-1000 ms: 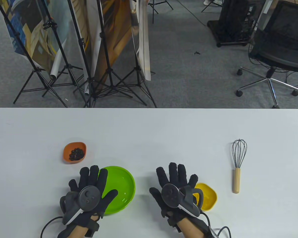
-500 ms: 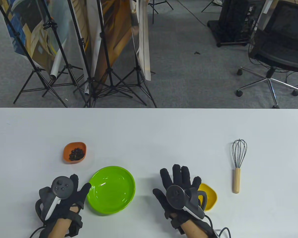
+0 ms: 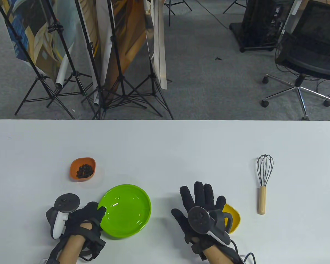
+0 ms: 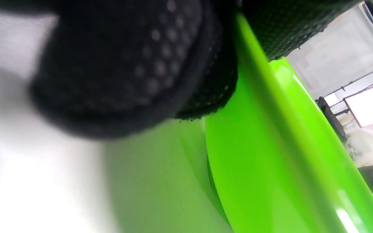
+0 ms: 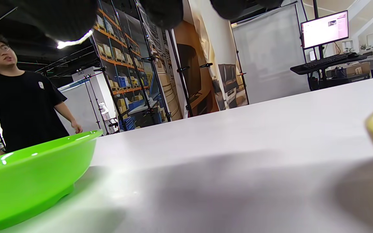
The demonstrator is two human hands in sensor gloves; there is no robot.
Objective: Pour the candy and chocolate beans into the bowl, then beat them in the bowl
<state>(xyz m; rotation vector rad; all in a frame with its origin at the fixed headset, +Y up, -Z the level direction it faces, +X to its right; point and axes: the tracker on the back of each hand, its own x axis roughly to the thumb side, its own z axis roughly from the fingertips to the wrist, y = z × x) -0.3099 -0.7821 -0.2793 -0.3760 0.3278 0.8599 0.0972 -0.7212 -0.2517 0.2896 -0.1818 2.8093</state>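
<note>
While the left hand (image 3: 84, 217) is pinching the near-left rim of the green bowl (image 3: 126, 210), the right hand (image 3: 200, 209) is hovering flat, holding nothing, just right of the bowl; steadying first should help. Beans are sitting in the orange dish (image 3: 82, 169) behind the bowl.

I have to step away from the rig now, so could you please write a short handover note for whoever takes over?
Left hand: grips the near-left rim of the green bowl, thumb over the edge.
Right hand: open, fingers spread flat, holding nothing, partly covering the yellow dish.
Orange dish with chocolate beans sits behind the bowl on the left; whisk lies far right, untouched.
Done: nothing poured, bowl empty.
Left: pour both dishes, then beat.
</note>
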